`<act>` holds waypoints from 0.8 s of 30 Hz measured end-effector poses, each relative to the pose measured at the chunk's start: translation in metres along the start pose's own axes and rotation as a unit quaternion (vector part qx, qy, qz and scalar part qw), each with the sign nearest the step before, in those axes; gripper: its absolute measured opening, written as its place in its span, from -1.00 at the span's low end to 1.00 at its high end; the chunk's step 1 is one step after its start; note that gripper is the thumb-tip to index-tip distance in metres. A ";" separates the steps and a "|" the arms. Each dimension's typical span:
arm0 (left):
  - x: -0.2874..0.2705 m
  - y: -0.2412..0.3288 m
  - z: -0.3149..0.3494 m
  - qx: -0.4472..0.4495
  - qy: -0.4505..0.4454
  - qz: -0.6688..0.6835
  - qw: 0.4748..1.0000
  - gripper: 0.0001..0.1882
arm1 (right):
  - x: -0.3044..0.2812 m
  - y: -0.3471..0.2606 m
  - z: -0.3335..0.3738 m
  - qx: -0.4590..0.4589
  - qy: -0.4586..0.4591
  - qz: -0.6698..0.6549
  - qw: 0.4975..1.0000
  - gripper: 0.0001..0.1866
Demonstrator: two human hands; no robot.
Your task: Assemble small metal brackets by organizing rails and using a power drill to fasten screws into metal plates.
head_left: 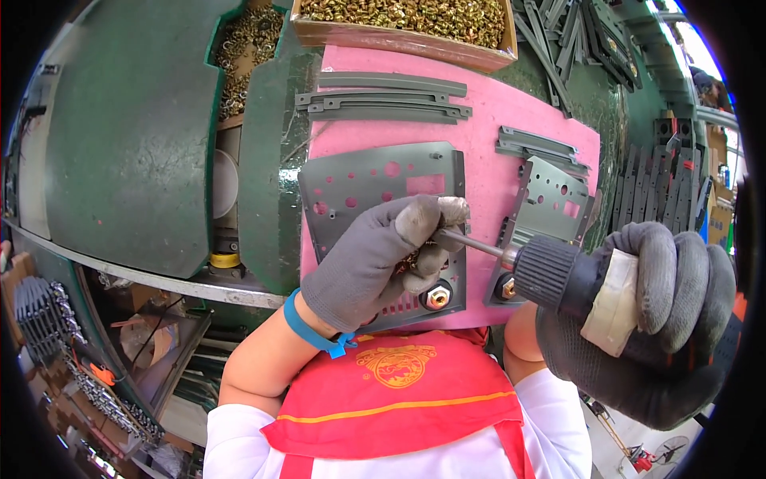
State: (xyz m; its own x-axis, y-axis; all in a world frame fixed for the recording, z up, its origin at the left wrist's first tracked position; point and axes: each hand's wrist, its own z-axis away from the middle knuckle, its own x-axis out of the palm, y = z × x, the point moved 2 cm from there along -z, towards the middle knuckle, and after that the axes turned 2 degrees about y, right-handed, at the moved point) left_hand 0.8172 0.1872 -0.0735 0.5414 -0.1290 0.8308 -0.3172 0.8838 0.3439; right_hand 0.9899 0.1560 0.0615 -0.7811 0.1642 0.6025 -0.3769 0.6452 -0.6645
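My left hand [359,259], in a grey glove with pale worn fingertips, is closed above a grey metal panel [363,180] with round holes and a rectangular cutout. Small brass-coloured screws [408,262] show between its curled fingers. Its thumb and forefinger meet at the tip of a long metal bit [479,243]; whatever is pinched there is hidden. The bit belongs to a black power screwdriver [550,275] with a ribbed collar and pale tape, gripped sideways by my gloved right hand [662,319]. A brass nut [436,297] sits on the panel's lower right corner.
Pink sheeting [487,191] lies under the parts. Beyond the panel are grey metal strips [391,100] and a cardboard box [391,49] full of brass-coloured fasteners. A second holed panel [550,199] is at the right. Green boards [128,144] cover the left bench.
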 end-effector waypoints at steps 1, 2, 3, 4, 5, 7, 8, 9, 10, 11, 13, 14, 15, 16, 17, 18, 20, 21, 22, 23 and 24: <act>0.000 0.000 0.001 -0.012 0.004 0.007 1.000 -0.42 | -0.001 -0.001 0.000 -0.002 0.003 0.002 1.000 -0.70; 0.000 0.000 0.001 -0.018 0.005 0.011 1.000 -0.41 | -0.002 -0.001 0.001 -0.003 0.007 0.005 1.000 -0.70; 0.001 -0.001 0.001 -0.031 0.002 0.023 0.999 -0.41 | -0.002 -0.002 0.002 0.000 0.005 0.002 1.000 -0.69; 0.002 -0.002 0.001 -0.038 -0.005 0.032 0.999 -0.40 | -0.003 -0.002 0.003 0.004 0.003 0.000 1.000 -0.69; 0.003 -0.003 0.001 -0.042 -0.007 0.036 0.998 -0.39 | -0.003 -0.001 0.004 0.011 -0.004 -0.007 1.000 -0.69; 0.005 -0.006 0.002 -0.054 0.008 0.048 0.997 -0.38 | -0.004 0.000 0.007 0.026 -0.005 -0.006 1.000 -0.68; 0.006 -0.008 0.002 -0.058 0.018 0.050 0.997 -0.38 | -0.004 0.001 0.010 0.032 0.000 0.002 0.999 -0.68; 0.007 -0.008 0.003 -0.058 0.014 0.045 0.997 -0.38 | -0.005 0.001 0.009 0.031 -0.005 0.001 1.000 -0.68; 0.007 -0.008 0.005 -0.057 0.011 0.041 0.997 -0.38 | -0.005 0.001 0.010 0.030 -0.009 0.000 1.000 -0.68; 0.008 -0.009 0.006 -0.056 0.008 0.034 0.998 -0.38 | -0.007 -0.001 0.007 0.022 -0.024 -0.010 0.999 -0.68; 0.009 -0.009 0.007 -0.046 0.011 0.021 0.999 -0.37 | -0.008 -0.005 0.006 0.011 -0.029 -0.019 0.999 -0.69; 0.009 -0.009 0.008 -0.034 0.016 0.002 0.999 -0.37 | -0.007 -0.007 0.007 0.009 -0.021 -0.019 1.000 -0.69; 0.011 -0.010 0.009 -0.025 0.015 0.012 1.000 -0.37 | -0.007 -0.008 0.007 0.006 -0.017 -0.026 1.000 -0.69; 0.013 -0.011 0.009 -0.010 0.018 0.009 1.000 -0.38 | -0.006 -0.008 0.009 0.002 -0.013 -0.032 0.999 -0.69; 0.014 -0.011 0.009 0.005 0.020 0.006 1.000 -0.38 | -0.006 -0.008 0.010 -0.003 -0.013 -0.044 0.999 -0.69; 0.015 -0.011 0.010 0.008 0.012 0.008 1.000 -0.39 | -0.005 -0.007 0.012 -0.001 -0.016 -0.044 0.999 -0.70; 0.016 -0.011 0.013 -0.003 0.016 0.005 1.000 -0.40 | -0.002 -0.005 0.015 0.010 -0.025 -0.033 0.999 -0.73; 0.015 -0.011 0.018 -0.008 0.028 0.003 1.000 -0.43 | -0.002 -0.005 0.014 0.014 -0.026 -0.027 0.999 -0.74; 0.012 -0.009 0.026 -0.029 0.059 -0.008 0.998 -0.45 | -0.002 -0.004 0.014 0.017 -0.027 -0.020 0.999 -0.76; 0.009 -0.007 0.034 -0.023 0.066 0.003 0.998 -0.46 | -0.003 -0.006 0.011 0.016 -0.022 -0.018 0.999 -0.77; 0.005 -0.006 0.041 0.025 0.091 -0.147 0.985 -0.48 | -0.006 -0.008 0.007 0.015 -0.017 -0.015 1.000 -0.78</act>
State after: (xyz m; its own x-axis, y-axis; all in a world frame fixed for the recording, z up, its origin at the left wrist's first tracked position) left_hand 0.7901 0.1632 -0.0530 0.7442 -0.2894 0.6020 -0.1611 0.7969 0.5822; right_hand 0.9942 0.1446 0.0600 -0.7855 0.1191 0.6073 -0.4147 0.6272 -0.6593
